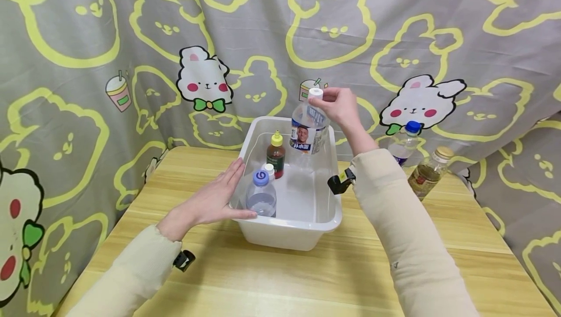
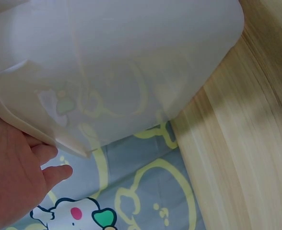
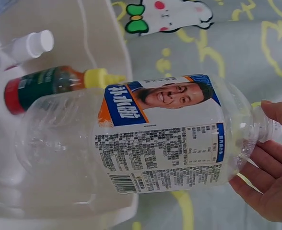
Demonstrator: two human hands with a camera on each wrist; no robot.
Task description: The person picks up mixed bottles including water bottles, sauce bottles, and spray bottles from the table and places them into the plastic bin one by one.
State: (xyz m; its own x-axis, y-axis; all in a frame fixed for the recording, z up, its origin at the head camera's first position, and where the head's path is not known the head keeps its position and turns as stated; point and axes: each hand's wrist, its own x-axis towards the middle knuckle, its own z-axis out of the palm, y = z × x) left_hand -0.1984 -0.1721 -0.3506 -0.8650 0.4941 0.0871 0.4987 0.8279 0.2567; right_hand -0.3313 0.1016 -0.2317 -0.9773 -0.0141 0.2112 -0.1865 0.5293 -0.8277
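My right hand (image 1: 336, 107) pinches the white cap and neck of a large, clear plastic bottle (image 3: 165, 129). The bottle hangs upright over the white plastic tub (image 1: 285, 235), its lower part overlapping the tub's inside. A blue, white and orange label wraps its middle. With fingers straight and thumb spread, my left hand (image 1: 215, 195) rests on the tub's near left corner. Inside the tub stand a red sauce bottle (image 1: 275, 157) with a yellow nozzle cap, a small white-capped bottle (image 3: 33, 45) and a clear bottle (image 1: 261, 197) with a lilac cap, close to my left thumb.
Right of the tub, behind my right forearm, stand a blue-capped clear bottle (image 1: 405, 142) and a tan-capped bottle (image 1: 427, 176) of dark yellowish content. A wooden table (image 1: 210, 278) carries everything. The patterned grey curtain (image 1: 258, 29) hangs close behind.
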